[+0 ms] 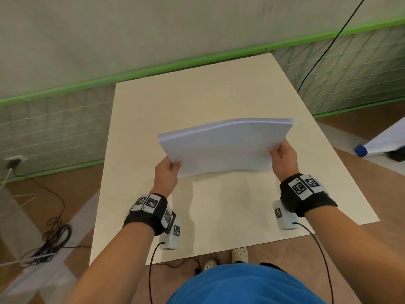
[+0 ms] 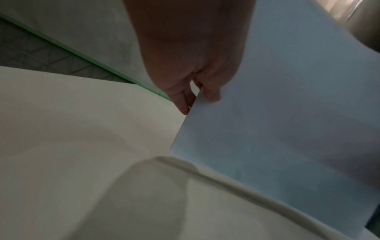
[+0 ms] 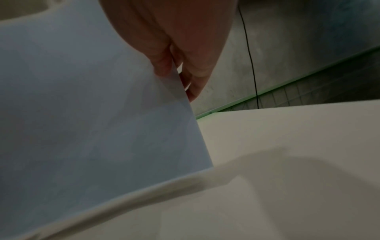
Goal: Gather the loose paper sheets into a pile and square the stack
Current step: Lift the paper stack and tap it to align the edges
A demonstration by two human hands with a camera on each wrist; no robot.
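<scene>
In the head view, a stack of white paper sheets (image 1: 225, 148) is held above the middle of the cream bench (image 1: 197, 102), clear of its surface, with a shadow cast beneath it toward the near edge. The stack is gripped at its near left corner by the left hand (image 1: 167, 172) and on its right side by the right hand (image 1: 283, 159); a thumb is laid on top at each side, and the sheets sag slightly between the grips.

In the left wrist view, the stack's edge (image 2: 287, 113) is seen pinched by the left hand (image 2: 191, 53), the thumb on one face and the fingers (image 2: 183, 100) pressed together behind.

In the right wrist view, the stack (image 3: 92, 113) is pinched likewise by the right hand (image 3: 174, 35), its fingers (image 3: 197, 81) close together behind the sheets.
</scene>
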